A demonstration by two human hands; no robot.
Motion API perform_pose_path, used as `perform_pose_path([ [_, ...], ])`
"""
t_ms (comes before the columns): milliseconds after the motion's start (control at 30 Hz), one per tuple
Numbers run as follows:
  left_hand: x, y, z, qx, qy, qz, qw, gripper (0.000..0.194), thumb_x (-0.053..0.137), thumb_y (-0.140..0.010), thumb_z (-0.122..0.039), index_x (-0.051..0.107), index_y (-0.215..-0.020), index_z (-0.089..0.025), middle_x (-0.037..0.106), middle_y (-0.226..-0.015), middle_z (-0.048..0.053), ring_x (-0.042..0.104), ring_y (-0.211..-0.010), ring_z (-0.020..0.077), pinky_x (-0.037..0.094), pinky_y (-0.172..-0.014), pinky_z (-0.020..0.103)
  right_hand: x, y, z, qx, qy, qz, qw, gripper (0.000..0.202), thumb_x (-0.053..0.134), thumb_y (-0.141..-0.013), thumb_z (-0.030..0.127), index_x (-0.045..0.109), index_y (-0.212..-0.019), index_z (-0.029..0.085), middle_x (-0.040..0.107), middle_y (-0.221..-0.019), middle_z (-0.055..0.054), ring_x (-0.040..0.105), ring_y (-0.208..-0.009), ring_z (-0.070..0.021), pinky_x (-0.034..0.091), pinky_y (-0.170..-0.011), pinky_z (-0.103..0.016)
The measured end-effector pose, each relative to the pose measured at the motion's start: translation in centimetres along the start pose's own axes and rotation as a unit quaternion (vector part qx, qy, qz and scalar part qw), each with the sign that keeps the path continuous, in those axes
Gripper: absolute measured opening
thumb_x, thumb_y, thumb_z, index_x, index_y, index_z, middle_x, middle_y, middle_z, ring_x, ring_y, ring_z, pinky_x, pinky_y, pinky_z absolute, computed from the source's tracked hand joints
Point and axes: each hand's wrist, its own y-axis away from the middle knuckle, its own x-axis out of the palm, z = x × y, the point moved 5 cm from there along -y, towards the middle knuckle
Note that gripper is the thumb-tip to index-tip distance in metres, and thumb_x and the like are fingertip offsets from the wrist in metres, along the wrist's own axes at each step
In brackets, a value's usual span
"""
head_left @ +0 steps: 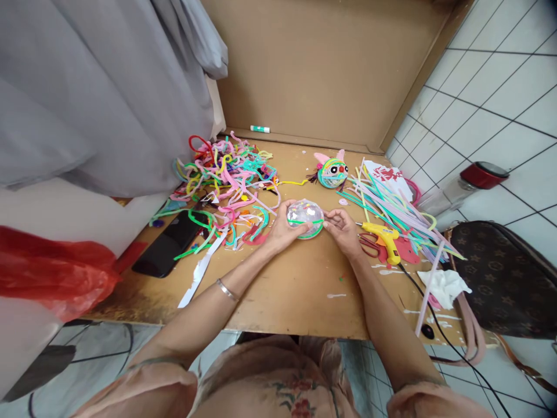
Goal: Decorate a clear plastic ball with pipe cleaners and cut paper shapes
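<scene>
A clear round ball (305, 210) with colourful specks is held over the middle of the table. My left hand (285, 227) wraps round its left side, thumb across the front. A green strip (311, 223) runs around the lower part of the ball. At the ball's right edge, my right hand (342, 228) pinches near the end of the green strip; what lies between its fingertips is too small to tell. Beyond the ball sits a decorated ball (332, 172) with pink ears, eyes and a red nose.
Pipe cleaners (230, 168) are heaped at the left, near a black phone (163, 247). To the right lie a yellow glue gun (385, 239), red-handled scissors (369, 245), straight pipe cleaners (391, 209), a tissue (444, 287) and a brown bag (500, 278).
</scene>
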Motion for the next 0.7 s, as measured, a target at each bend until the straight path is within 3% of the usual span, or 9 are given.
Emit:
perform_pose_path([
  [233, -0.02, 0.12, -0.1, 0.013, -0.015, 0.008, 1.0, 0.067, 0.076, -0.062, -0.033, 0.044, -0.121, -0.02, 0.056, -0.128, 0.01, 0.054, -0.118, 0.0262, 0.041, -0.104, 0.042, -0.36, 0.2, 0.01, -0.005, 0.047, -0.011, 0.999, 0.03, 0.081, -0.067, 0.043, 0.058, -0.075, 0.025, 0.074, -0.089, -0.001, 0.067, -0.11, -0.0221, 0.051, -0.096, -0.036],
  [567, 0.33, 0.41, -0.93, 0.03, -0.024, 0.011, 0.999, 0.069, 0.076, -0.063, -0.033, 0.045, -0.122, -0.017, 0.055, -0.133, 0.013, 0.053, -0.122, 0.0267, 0.04, -0.106, 0.042, -0.56, 0.34, -0.39, 0.026, 0.026, -0.034, 0.999, 0.031, 0.084, -0.06, 0.043, 0.061, -0.067, 0.024, 0.077, -0.09, -0.004, 0.067, -0.109, -0.0253, 0.051, -0.094, -0.038],
  [700, 0.38, 0.28, -0.19, 0.027, 0.021, 0.047, 0.998, 0.078, 0.079, -0.064, -0.041, 0.044, -0.13, -0.019, 0.051, -0.14, 0.013, 0.05, -0.128, 0.0283, 0.038, -0.11, 0.043, -0.76, 0.28, -0.62, 0.035, 0.01, -0.046, 0.998, 0.031, 0.085, -0.058, 0.043, 0.061, -0.065, 0.024, 0.076, -0.088, -0.004, 0.067, -0.109, -0.0255, 0.05, -0.095, -0.038],
])
